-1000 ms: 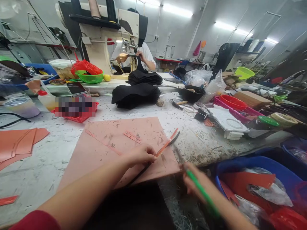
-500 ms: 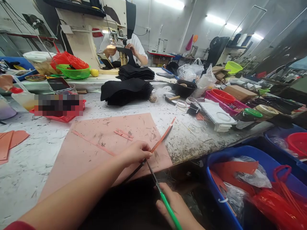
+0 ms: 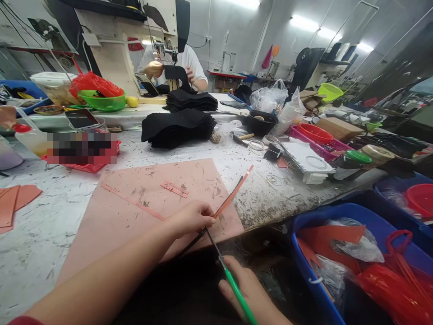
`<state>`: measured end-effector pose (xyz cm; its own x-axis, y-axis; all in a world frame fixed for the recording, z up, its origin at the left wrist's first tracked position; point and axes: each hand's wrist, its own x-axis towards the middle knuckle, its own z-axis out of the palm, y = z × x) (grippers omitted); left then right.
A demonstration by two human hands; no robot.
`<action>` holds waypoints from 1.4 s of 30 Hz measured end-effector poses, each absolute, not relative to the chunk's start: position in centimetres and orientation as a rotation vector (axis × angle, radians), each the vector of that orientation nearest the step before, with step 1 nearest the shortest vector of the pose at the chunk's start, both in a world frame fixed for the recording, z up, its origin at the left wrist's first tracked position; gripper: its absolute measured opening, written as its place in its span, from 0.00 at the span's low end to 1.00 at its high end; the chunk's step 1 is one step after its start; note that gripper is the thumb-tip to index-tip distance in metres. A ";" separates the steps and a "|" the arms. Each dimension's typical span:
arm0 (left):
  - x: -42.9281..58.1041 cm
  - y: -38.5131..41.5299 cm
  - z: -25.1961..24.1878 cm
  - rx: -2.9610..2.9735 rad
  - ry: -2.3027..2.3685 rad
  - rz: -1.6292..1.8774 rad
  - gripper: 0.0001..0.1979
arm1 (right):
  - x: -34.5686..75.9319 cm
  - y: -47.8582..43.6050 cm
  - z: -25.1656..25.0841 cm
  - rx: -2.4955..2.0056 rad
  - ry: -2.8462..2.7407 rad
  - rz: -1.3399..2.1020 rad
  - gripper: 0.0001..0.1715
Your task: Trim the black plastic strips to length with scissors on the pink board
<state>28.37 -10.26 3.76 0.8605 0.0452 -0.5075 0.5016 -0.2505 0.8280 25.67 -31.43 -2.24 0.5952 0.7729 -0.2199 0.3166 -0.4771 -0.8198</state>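
Left hand (image 3: 189, 219) pinches strip (image 3: 235, 192); right hand (image 3: 248, 291) (fingers curled) grips scissors (image 3: 220, 260)

The scissors (image 3: 226, 271) have dull metal blades and a glossy green plastic handle — the orange strip (image 3: 233, 194) looks smooth and matt, the pink mat (image 3: 142, 212) scuffed.

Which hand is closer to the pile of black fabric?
Left. The left hand, pinching an orange strip over the pink mat, lies before the black fabric pile; the right hand, holding scissors, is back off the table edge.
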 end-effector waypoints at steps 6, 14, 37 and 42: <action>28.4 -10.3 3.8 1.795 0.424 -0.464 0.04 | 25.7 -31.5 -2.5 -2.012 -0.886 0.685 0.26; 28.5 -10.2 3.4 1.822 0.415 -0.432 0.06 | 25.7 -31.2 -2.6 -1.985 -0.889 0.644 0.27; 20.8 -9.2 2.4 1.638 0.612 -0.468 0.17 | 24.1 -29.6 -2.8 -1.827 -0.750 0.679 0.30; 19.9 -8.8 2.2 1.654 0.635 -0.442 0.15 | 23.6 -29.3 -2.6 -1.834 -0.768 0.684 0.30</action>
<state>19.90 -8.82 2.23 0.7751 0.1603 -0.6111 0.6288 -0.1007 0.7710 23.57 -29.27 -2.62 0.6397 0.7603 -0.1127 0.1998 -0.3061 -0.9308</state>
